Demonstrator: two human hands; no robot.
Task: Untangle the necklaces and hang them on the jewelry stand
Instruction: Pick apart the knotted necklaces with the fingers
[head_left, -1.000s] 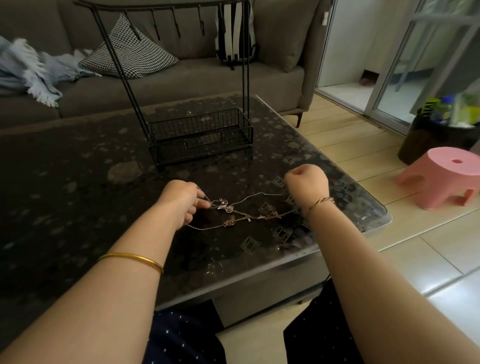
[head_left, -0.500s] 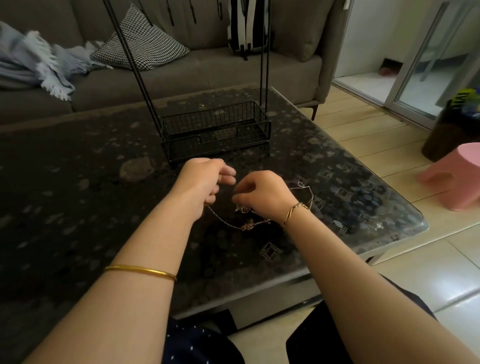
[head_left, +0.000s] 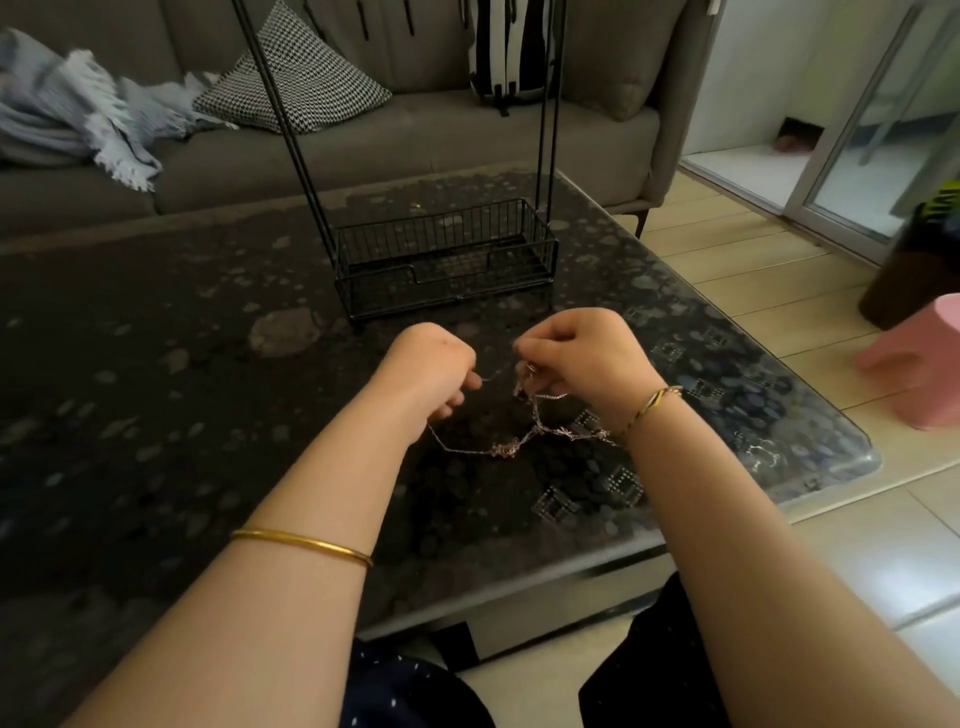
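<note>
Dark speckled glass tops the table (head_left: 156, 415), and both hands work close together above its near right part. The left hand (head_left: 431, 371), fingers curled, pinches a thin chain at its thumb tip. Just beside it, the right hand (head_left: 582, 358), also curled, pinches the bunched part of the tangled necklaces (head_left: 519, 441). From the two grips the chains droop to a small knot between the wrists; I cannot tell whether they touch the table. A gold bangle (head_left: 306, 543) circles the left forearm and a slim bracelet (head_left: 652, 402) the right wrist. Behind the hands stands the black wire jewelry stand (head_left: 441, 234), its basket base on the table. Farther back is a grey sofa (head_left: 415, 140) with a houndstooth cushion (head_left: 306, 78) and a pale blue blanket (head_left: 88, 119). A pink stool (head_left: 919, 364) sits on the floor at right.
</note>
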